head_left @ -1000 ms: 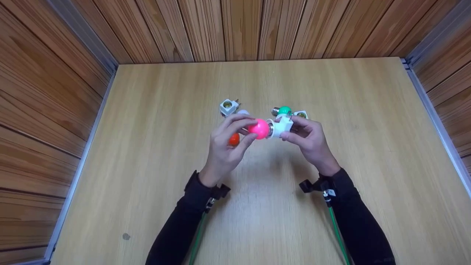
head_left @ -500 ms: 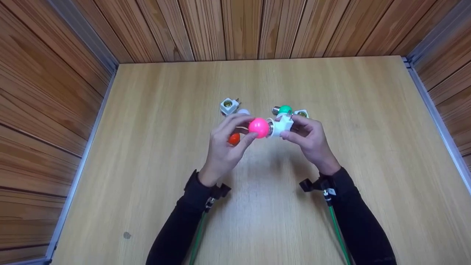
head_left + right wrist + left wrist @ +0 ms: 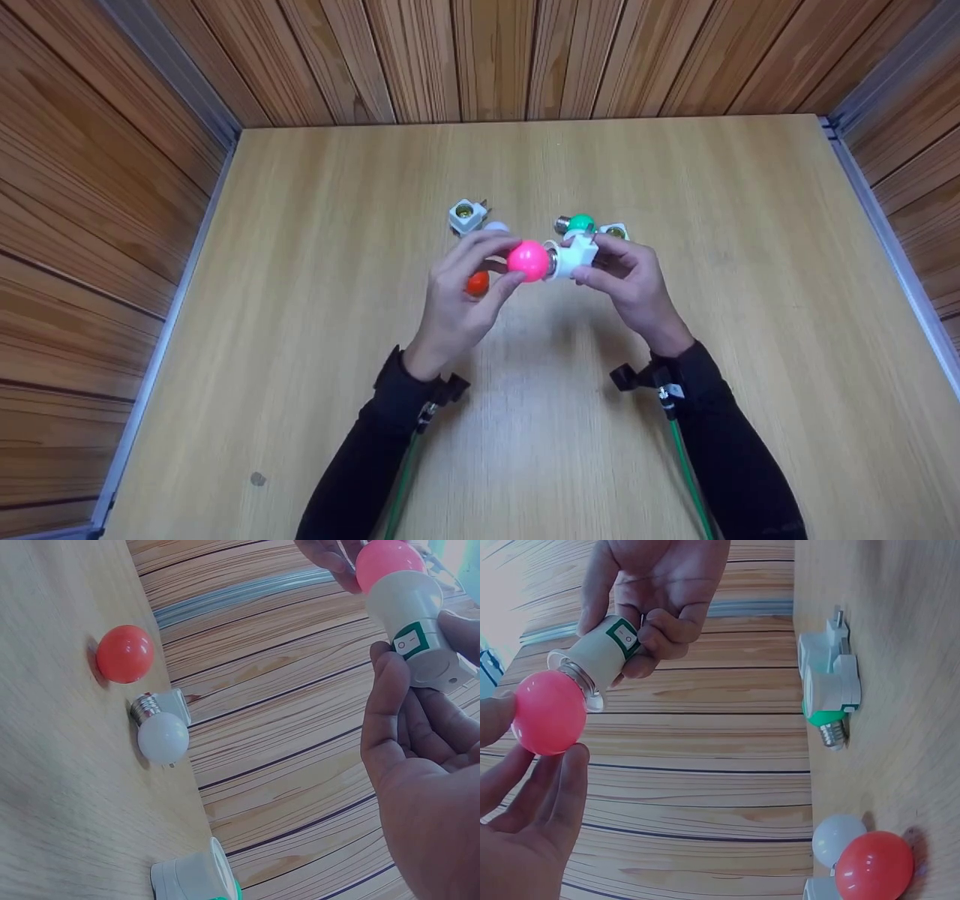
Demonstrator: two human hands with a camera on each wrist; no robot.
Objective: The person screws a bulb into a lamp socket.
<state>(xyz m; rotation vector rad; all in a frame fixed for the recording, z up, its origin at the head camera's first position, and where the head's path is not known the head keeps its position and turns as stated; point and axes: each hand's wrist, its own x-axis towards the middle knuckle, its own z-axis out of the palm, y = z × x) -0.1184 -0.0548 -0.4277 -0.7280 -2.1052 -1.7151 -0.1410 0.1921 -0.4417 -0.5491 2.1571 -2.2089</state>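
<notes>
In the head view my left hand (image 3: 463, 304) pinches a pink light bulb (image 3: 528, 261) between thumb and fingertips. My right hand (image 3: 637, 291) grips a white plug-in lamp socket (image 3: 574, 257), mouth facing left. The bulb's metal screw base is at the socket's mouth, with some thread showing. How deep it sits I cannot tell. Both are held above the table. A green-framed rocker switch (image 3: 624, 636) shows on the socket in the left wrist view. Seen from the right wrist, the socket (image 3: 409, 615) partly covers the bulb (image 3: 388, 564).
On the table beyond my hands lie another white socket (image 3: 466, 215), a white bulb (image 3: 163, 738) and a red-orange bulb (image 3: 478, 283). A green bulb (image 3: 581, 223) lies at right beside more white sockets (image 3: 832, 690). Wood-panelled walls (image 3: 495, 60) enclose the table.
The fingers of my left hand have drawn back a little from over the pink bulb to its left side. My right hand and the socket have stayed almost still.
</notes>
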